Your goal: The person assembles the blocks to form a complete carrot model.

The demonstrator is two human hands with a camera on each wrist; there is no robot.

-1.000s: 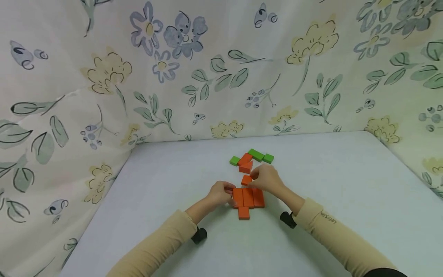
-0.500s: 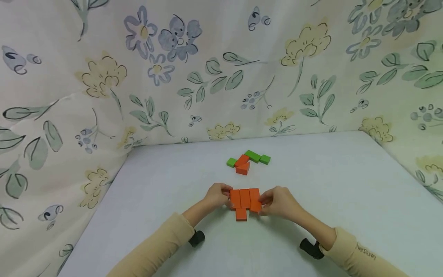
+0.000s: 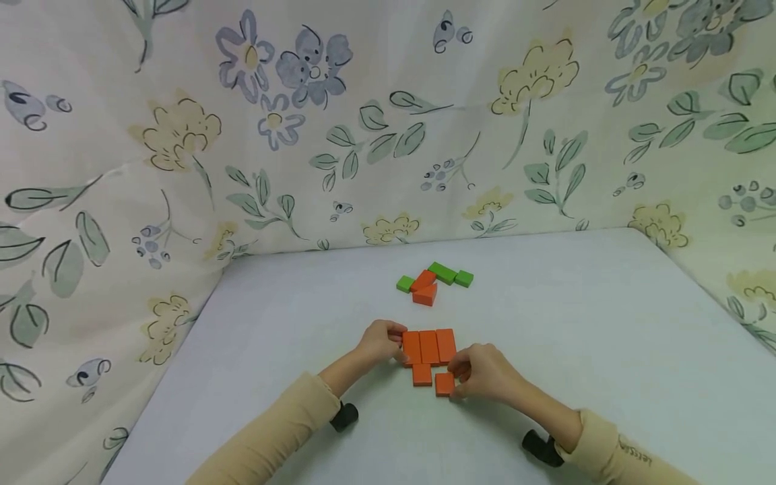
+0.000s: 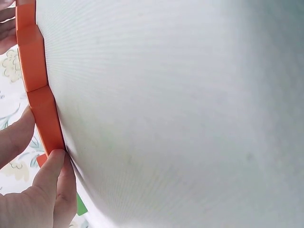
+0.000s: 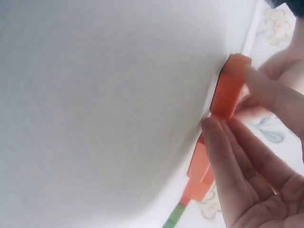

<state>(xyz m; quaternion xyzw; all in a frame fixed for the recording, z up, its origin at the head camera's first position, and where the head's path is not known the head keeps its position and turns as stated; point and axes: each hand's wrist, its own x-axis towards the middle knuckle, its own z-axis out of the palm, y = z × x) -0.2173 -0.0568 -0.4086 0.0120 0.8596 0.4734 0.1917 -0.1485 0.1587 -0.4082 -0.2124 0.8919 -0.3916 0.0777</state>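
Observation:
Three oblong orange blocks [image 3: 429, 347] lie side by side in a row on the table. My left hand [image 3: 380, 340] grips the leftmost one [image 4: 46, 121] by its far and near ends, thumb and fingertips against it in the left wrist view. A small square orange block [image 3: 422, 375] lies against the near side of the row. To the right of it, my right hand [image 3: 487, 372] pinches another small orange block [image 3: 444, 384]. In the right wrist view that orange block [image 5: 230, 85] stands between thumb and fingertips. A narrow gap separates it from the row.
Farther back on the white table [image 3: 576, 323] lie an orange oblong block [image 3: 424, 280], an orange wedge-shaped block [image 3: 425, 294] and green blocks [image 3: 442, 272]. A flowered cloth [image 3: 388, 135] hangs behind and beside the table.
My right hand has come toward me from the far side of the row, straightened the rightmost block, and brought the small orange block to the near side. My left hand has kept its place.

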